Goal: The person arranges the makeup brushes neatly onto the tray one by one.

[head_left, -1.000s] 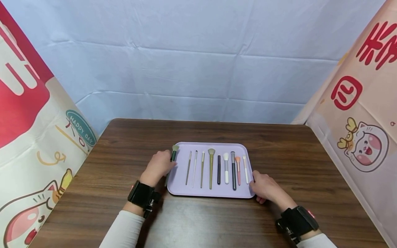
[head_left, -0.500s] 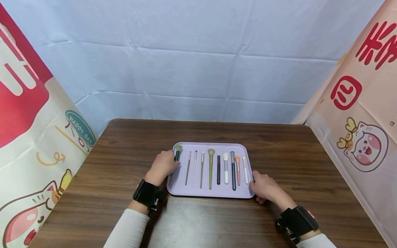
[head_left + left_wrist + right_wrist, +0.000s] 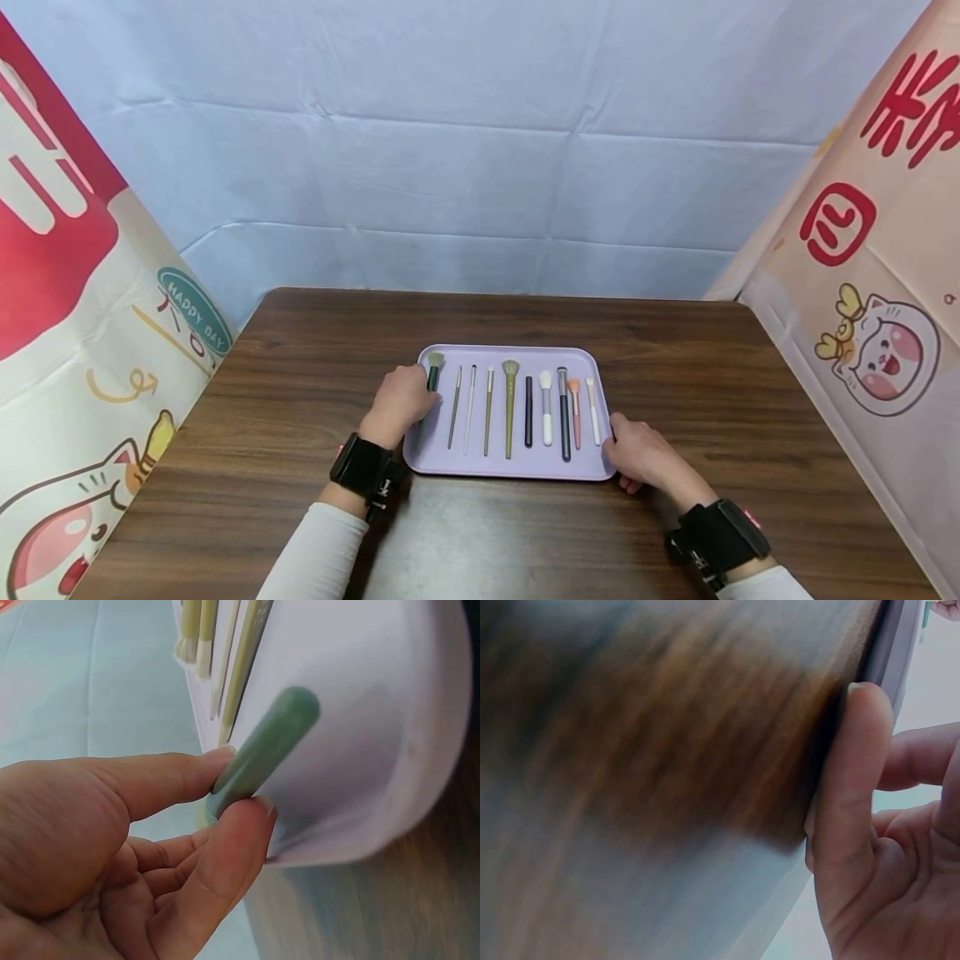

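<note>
A green-handled makeup brush (image 3: 274, 742) with pale green bristles (image 3: 436, 359) is pinched between the thumb and finger of my left hand (image 3: 400, 402), over the left side of a lilac tray (image 3: 517, 467). In the left wrist view its rounded handle end points up and away from the tray floor. My right hand (image 3: 647, 452) holds the tray's right front corner, its thumb and fingers at the rim. On the tray several makeup brushes lie in a row, among them an olive fan-tipped brush (image 3: 510, 408), a black one (image 3: 528, 412) and a pink one (image 3: 576, 417).
The tray stands on a dark wood table (image 3: 337, 333). A pale blue cloth (image 3: 480, 167) hangs behind it. Printed drapes stand at the left (image 3: 90, 400) and right (image 3: 862, 333). Black camera bands (image 3: 365, 475) sit on both wrists.
My left hand has moved slightly right with the green brush, from the tray's left rim to just inside it. My right hand, the tray and the other brushes look unmoved.
</note>
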Available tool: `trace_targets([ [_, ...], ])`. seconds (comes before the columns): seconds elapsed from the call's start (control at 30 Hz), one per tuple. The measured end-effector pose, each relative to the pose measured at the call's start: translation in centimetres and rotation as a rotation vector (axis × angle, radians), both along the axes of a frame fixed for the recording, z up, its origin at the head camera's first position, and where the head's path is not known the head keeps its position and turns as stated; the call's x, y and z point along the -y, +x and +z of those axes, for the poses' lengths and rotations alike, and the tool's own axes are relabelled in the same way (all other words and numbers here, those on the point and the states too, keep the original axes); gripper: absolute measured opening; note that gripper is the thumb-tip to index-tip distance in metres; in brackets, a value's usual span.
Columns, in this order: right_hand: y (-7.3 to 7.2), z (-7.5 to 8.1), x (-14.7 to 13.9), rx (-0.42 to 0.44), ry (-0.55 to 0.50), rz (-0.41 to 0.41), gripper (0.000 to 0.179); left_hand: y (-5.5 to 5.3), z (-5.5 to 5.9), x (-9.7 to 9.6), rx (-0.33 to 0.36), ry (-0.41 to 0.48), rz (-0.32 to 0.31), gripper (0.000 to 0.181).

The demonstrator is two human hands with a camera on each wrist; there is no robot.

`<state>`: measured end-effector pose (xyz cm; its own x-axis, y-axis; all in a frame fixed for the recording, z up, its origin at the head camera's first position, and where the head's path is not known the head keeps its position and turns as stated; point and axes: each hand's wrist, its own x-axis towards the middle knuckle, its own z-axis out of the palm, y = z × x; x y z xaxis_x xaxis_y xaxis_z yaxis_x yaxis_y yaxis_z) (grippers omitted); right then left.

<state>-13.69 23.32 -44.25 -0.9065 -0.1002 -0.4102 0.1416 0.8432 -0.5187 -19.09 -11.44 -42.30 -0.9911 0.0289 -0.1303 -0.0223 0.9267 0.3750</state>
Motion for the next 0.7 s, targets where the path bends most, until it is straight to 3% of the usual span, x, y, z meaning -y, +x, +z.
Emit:
trace_targets([
  [0.7, 0.02, 0.24, 0.04, 0.011, -0.001, 0.003, 0.023, -0.46, -0.52, -0.52, 0.005, -0.063, -0.010, 0.026],
])
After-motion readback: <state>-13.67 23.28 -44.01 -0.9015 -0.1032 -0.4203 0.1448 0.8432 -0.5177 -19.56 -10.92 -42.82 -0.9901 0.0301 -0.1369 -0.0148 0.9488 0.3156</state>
